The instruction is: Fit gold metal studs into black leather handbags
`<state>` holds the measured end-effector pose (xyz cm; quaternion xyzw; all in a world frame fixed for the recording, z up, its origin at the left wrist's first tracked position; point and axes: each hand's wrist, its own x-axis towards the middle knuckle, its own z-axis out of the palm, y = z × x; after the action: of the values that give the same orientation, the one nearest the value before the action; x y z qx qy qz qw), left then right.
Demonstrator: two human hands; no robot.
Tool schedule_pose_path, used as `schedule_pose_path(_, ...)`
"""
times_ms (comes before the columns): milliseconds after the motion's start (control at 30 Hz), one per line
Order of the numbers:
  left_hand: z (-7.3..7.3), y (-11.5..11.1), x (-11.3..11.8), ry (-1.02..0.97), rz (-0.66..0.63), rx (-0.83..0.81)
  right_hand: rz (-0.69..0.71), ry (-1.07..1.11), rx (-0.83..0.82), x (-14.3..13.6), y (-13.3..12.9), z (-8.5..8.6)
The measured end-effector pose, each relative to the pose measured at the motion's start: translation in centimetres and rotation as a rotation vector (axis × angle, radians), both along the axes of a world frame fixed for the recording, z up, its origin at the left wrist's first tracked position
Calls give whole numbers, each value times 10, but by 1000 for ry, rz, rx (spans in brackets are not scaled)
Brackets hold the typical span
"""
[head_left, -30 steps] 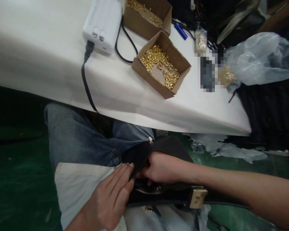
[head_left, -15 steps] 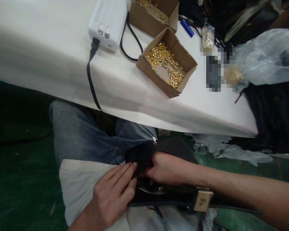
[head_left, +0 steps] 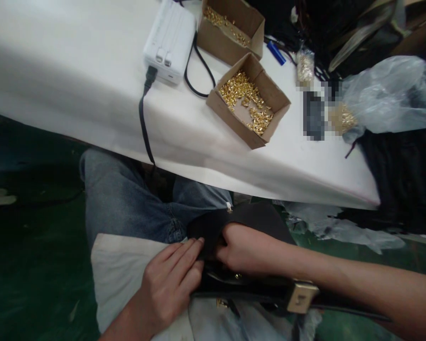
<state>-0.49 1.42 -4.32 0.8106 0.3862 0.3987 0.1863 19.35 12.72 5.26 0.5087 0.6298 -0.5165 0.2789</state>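
Observation:
A black bag (head_left: 213, 225) with a gold clasp (head_left: 301, 297) lies across the lap. My left hand (head_left: 175, 279) grips the bag's left edge, its fingers pressed together on the black material and the thumb below them. Reaching in from the right, my right hand (head_left: 239, 248) is partly inside the bag's opening. Its fingers are curled and their tips are hidden by the bag, so whatever they hold cannot be seen. A small gold stud (head_left: 237, 275) shows on the bag just below the right hand.
On the white table (head_left: 102, 94) stand a cardboard box of gold pieces (head_left: 250, 102), a second such box (head_left: 230, 31), a white power bank with a cable (head_left: 170, 42), a blue object (head_left: 276, 53) and a clear plastic bag (head_left: 394, 94). More plastic (head_left: 341, 225) hangs below the table's edge.
The camera view has shifted slightly, so the table items appear a little lower and further right. Both hands keep nearly the same places on the bag.

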Motion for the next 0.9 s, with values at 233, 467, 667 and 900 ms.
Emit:
schedule_pose_path(233, 15, 18, 11, -220, 41, -168, -52, 237, 266, 17, -19, 34)
schedule_pose_path(467, 17, 23, 22, -223, 144, -270, 75, 330, 427, 20, -24, 33)
schedule_pose_path(667, 20, 24, 25, -180, 187, -356, 60, 366, 377, 16, -12, 34)
schedule_pose_path(900, 21, 23, 28, -92, 277, -410, 110, 401, 323, 12, -7, 33)
